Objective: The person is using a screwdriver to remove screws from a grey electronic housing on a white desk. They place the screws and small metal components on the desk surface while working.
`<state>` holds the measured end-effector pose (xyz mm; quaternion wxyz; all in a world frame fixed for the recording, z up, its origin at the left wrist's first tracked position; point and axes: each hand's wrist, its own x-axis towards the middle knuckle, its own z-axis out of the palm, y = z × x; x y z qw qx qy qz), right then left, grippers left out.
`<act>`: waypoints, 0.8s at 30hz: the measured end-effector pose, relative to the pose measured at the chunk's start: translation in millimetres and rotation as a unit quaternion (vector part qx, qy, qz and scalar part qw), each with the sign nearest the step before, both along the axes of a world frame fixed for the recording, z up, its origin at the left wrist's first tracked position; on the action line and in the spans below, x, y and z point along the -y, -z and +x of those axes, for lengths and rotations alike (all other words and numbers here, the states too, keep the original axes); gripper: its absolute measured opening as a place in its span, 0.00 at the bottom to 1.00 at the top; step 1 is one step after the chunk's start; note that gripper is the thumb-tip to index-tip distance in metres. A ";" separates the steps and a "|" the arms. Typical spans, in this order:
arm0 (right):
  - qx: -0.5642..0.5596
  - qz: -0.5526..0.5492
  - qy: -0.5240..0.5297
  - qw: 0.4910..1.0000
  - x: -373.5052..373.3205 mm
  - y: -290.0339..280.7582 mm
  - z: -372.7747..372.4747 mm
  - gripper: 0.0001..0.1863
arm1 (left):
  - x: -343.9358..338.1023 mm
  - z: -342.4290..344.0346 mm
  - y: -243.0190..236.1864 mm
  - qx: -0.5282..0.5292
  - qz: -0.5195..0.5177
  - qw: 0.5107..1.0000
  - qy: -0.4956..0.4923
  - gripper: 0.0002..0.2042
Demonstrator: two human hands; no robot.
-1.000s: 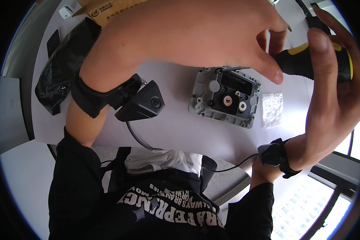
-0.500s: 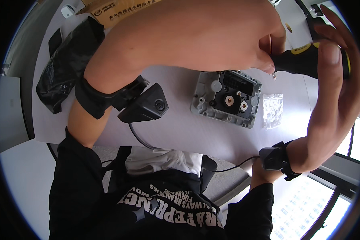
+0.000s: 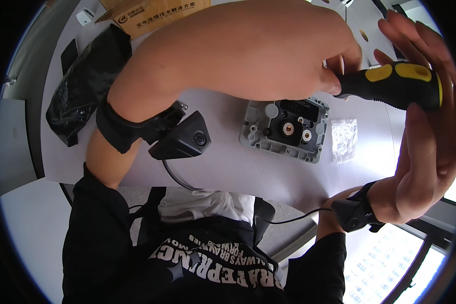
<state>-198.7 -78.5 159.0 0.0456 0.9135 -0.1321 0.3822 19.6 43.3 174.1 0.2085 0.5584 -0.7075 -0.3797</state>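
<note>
My left hand (image 3: 334, 55) is curled over the top of a grey housing (image 3: 258, 133) with a black centre and metal fittings, its fingertips closed at the front of a black-and-yellow screwdriver (image 3: 382, 86); their exact grip is partly hidden. The screwdriver lies nearly horizontal above the table, handle to the right. My right hand (image 3: 423, 126) has its fingers stretched apart around the handle, palm beside the handle's end and thumb below it. A small clear plastic bag (image 3: 344, 141) lies right of the housing.
The pale table (image 3: 228, 172) holds a black plastic bag (image 3: 81, 91), a dark flat object (image 3: 69, 53), a cardboard box (image 3: 157, 15) and a small white object (image 3: 84, 16). Wrist-mounted cameras (image 3: 180, 137) with cables are strapped to both forearms. A bright window (image 3: 380, 258) is at lower right.
My left hand has dropped slightly over the housing. My right thumb has moved down off the handle and the fingers have spread, exposing more of the screwdriver.
</note>
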 end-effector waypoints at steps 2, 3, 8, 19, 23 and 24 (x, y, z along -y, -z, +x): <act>-0.005 -0.009 0.000 1.000 2.5 1.4 -1.2 0.29 | 0.7 4.5 26.9 -0.016 -0.103 0.990 0.095 0.15; -0.003 -0.020 -0.010 1.000 3.9 0.0 -0.2 0.29 | -1.5 0.2 32.0 -0.007 -0.150 0.987 0.053 0.15; 0.018 -0.035 0.013 0.999 1.4 4.4 -2.6 0.28 | 2.5 -2.2 21.4 -0.017 -0.083 0.996 0.013 0.18; -0.029 0.043 -0.008 0.999 0.6 -8.1 -8.7 0.29 | 5.9 4.3 -3.6 -0.035 0.047 0.997 0.059 0.18; -0.025 0.035 0.022 0.999 0.5 -2.5 -14.1 0.29 | 8.6 2.7 11.0 -0.123 -0.087 0.987 0.047 0.17; -0.017 0.037 0.011 0.999 -0.4 -5.0 -11.7 0.29 | 5.9 -11.3 -14.3 -0.042 0.025 0.998 -0.039 0.14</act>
